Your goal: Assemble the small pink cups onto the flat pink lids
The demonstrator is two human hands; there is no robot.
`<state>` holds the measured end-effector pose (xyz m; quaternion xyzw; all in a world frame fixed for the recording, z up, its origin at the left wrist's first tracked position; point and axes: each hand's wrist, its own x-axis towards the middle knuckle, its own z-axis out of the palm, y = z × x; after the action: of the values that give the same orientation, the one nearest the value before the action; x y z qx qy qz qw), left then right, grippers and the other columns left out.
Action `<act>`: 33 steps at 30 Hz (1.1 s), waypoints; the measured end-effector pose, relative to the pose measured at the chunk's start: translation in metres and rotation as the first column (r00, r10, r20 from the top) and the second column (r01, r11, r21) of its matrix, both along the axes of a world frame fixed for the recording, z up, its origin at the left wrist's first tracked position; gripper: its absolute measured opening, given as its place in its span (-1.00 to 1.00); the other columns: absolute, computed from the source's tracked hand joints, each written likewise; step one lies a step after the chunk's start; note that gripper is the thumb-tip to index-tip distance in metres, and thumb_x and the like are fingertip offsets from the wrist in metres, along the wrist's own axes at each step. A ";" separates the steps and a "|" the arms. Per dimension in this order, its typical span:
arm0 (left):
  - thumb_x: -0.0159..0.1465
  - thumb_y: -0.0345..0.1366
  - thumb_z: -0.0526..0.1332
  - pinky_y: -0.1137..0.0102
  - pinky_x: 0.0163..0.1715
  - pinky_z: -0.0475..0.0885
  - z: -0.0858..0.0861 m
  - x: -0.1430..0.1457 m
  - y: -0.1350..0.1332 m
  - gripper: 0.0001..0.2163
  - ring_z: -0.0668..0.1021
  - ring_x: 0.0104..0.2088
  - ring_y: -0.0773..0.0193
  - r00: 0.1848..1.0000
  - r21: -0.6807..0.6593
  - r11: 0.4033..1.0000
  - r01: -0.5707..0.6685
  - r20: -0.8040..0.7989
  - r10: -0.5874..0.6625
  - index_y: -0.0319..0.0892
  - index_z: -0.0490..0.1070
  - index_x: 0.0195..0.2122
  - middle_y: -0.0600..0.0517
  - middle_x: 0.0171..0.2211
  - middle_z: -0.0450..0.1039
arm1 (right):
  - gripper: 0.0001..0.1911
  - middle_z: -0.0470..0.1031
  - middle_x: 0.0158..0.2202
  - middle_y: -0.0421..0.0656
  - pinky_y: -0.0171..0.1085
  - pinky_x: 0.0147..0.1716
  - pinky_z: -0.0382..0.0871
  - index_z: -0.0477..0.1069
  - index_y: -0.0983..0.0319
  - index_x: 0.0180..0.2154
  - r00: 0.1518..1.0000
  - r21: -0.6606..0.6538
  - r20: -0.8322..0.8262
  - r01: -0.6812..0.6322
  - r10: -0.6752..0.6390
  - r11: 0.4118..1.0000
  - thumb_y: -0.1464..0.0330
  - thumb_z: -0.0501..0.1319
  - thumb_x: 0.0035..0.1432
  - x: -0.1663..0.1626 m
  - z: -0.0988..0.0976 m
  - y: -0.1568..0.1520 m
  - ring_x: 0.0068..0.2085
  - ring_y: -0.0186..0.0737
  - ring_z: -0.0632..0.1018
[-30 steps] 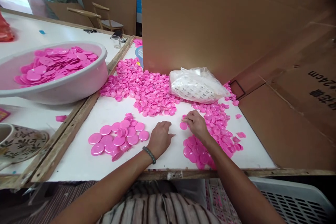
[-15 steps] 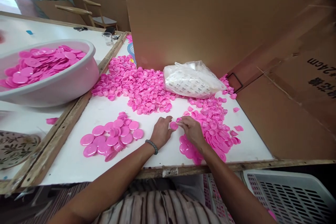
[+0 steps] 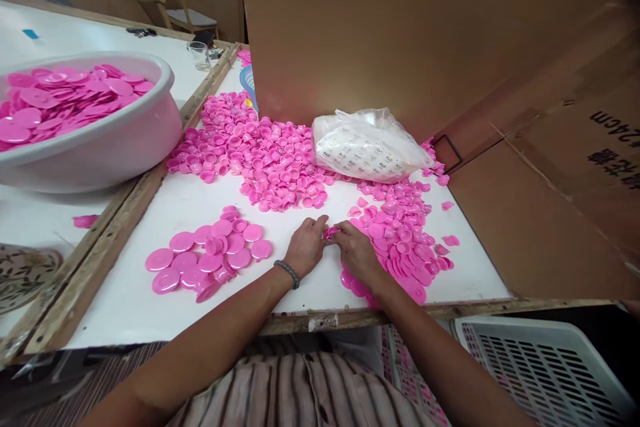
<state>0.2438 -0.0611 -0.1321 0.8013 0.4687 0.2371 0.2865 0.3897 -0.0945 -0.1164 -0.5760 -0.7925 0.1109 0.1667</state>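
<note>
Meeting over the bare white middle of the table [image 3: 120, 307], the two hands are at a small pink piece [image 3: 331, 233]. The right hand [image 3: 338, 230] has it pinched between thumb and bent fingers, with little opening left between them. The left hand [image 3: 321, 230], wearing a beaded bracelet [image 3: 287, 273] at the wrist, has its fingers curled and partly closed, tips right at the piece's left end; whether it grips too I cannot tell. Most of the piece is hidden by fingers, so its shape is unclear. To the left of the left hand lies a loose cluster of pink discs [image 3: 184, 241]. A pile of pink pieces [image 3: 400, 247] spreads beside and beyond the right hand, partly behind its wrist. Farther back, a heap of pink cups [image 3: 280, 170] reaches a clear plastic bag [image 3: 370, 150] with white contents, in front of a cardboard panel [image 3: 340, 33]. At far left, a pale basin [image 3: 155, 130] holds many more pink discs.
</note>
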 end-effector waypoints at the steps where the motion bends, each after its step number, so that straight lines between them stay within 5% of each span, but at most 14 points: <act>1: 0.18 -0.33 0.16 0.38 -0.20 0.35 0.000 -0.001 0.000 -0.60 0.40 -0.13 0.23 1.000 0.004 1.000 0.006 0.007 -0.006 -0.16 0.15 0.04 -0.01 -0.25 0.41 | -0.68 0.39 -0.23 -0.13 -0.36 -0.42 0.25 0.45 0.23 -0.26 1.000 0.017 0.018 0.000 -0.001 1.000 0.53 -0.06 0.17 0.000 -0.001 0.000 -0.27 -0.28 0.40; 7: 0.14 -0.32 0.20 0.38 -0.22 0.35 0.005 -0.012 0.002 -0.60 0.45 -0.15 0.23 0.996 -0.039 0.998 0.040 0.082 -0.037 -0.13 0.21 0.02 -0.01 -0.24 0.45 | -0.79 0.46 -0.27 -0.16 -0.37 -0.36 0.29 0.48 0.21 -0.36 0.979 0.008 -0.203 0.038 -0.036 0.999 0.47 0.07 0.14 0.002 0.002 0.004 -0.30 -0.31 0.45; 14: 0.11 -0.18 0.21 0.49 -0.50 0.31 0.021 -0.037 -0.004 -0.82 0.48 -0.51 0.35 0.978 -0.296 0.955 -0.007 0.199 0.069 -0.16 0.36 -0.32 0.11 -0.53 0.46 | -0.78 0.52 -0.40 -0.22 -0.35 -0.37 0.32 0.47 0.20 -0.25 0.886 -0.217 -0.432 0.082 -0.172 0.973 0.35 0.06 0.17 -0.016 0.006 0.000 -0.39 -0.31 0.49; 21: -0.03 -0.23 0.34 0.47 -0.62 0.39 0.016 -0.037 -0.006 -0.73 0.48 -0.64 0.34 0.886 -0.694 0.713 -0.095 0.268 0.379 -0.21 0.28 -0.41 0.11 -0.65 0.40 | -0.72 0.46 -0.25 -0.14 -0.30 -0.29 0.31 0.42 0.13 -0.12 0.976 -0.076 -0.183 -0.132 0.116 0.988 0.38 0.22 0.07 -0.016 0.007 -0.004 -0.21 -0.24 0.43; 25: -0.07 -0.30 0.37 0.42 -0.57 0.47 0.013 -0.034 -0.003 -0.70 0.52 -0.60 0.29 0.841 -0.806 0.587 -0.071 0.268 0.470 -0.21 0.23 -0.43 0.11 -0.67 0.40 | -0.79 0.47 -0.35 -0.18 -0.31 -0.33 0.28 0.48 0.12 -0.23 0.980 -0.089 -0.159 -0.136 0.121 0.987 0.40 0.27 0.01 -0.013 -0.003 0.002 -0.27 -0.26 0.39; 33: -0.09 -0.24 0.38 0.37 -0.58 0.48 0.011 -0.034 -0.002 -0.66 0.52 -0.62 0.24 0.839 -0.827 0.559 -0.064 0.259 0.479 -0.20 0.19 -0.47 0.10 -0.71 0.40 | -0.82 0.44 -0.44 -0.22 -0.34 -0.39 0.23 0.50 0.14 -0.31 0.968 -0.123 -0.238 -0.116 0.084 0.986 0.40 0.32 -0.06 -0.012 -0.007 0.008 -0.34 -0.28 0.36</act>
<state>0.2095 -0.0632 -0.1207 0.4250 0.5641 0.2284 0.6701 0.3775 -0.0860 -0.1232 -0.5284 -0.7863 0.2395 0.2125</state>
